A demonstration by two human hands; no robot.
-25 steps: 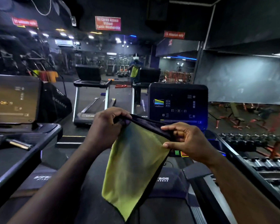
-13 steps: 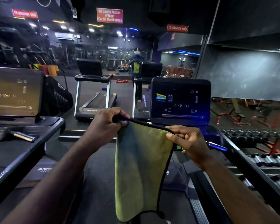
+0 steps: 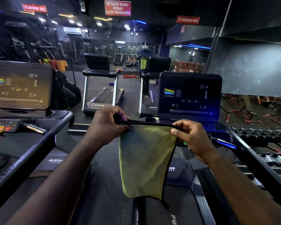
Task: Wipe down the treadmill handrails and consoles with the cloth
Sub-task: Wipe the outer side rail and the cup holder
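A yellow-green cloth (image 3: pixel 144 161) with a black hem hangs flat in front of me, its top edge stretched level. My left hand (image 3: pixel 105 124) pinches the top left corner and my right hand (image 3: pixel 191 137) pinches the top right corner. Just beyond the cloth stands the lit treadmill console (image 3: pixel 189 96) with a dark screen. Its right handrail (image 3: pixel 250 159) runs toward me along the right side. A second console (image 3: pixel 19 85) and its handrail (image 3: pixel 31 150) belong to the treadmill on my left.
The treadmill belt (image 3: pixel 107 200) lies below the cloth. A dumbbell rack (image 3: pixel 263 135) lines the right side. A mirror wall ahead reflects two treadmills (image 3: pixel 101 88) and a person. Red signs hang from the ceiling.
Both hands have pulled the cloth's top edge taut and level. The cloth now hangs straight down instead of slanting to the left. The view has moved closer to the console.
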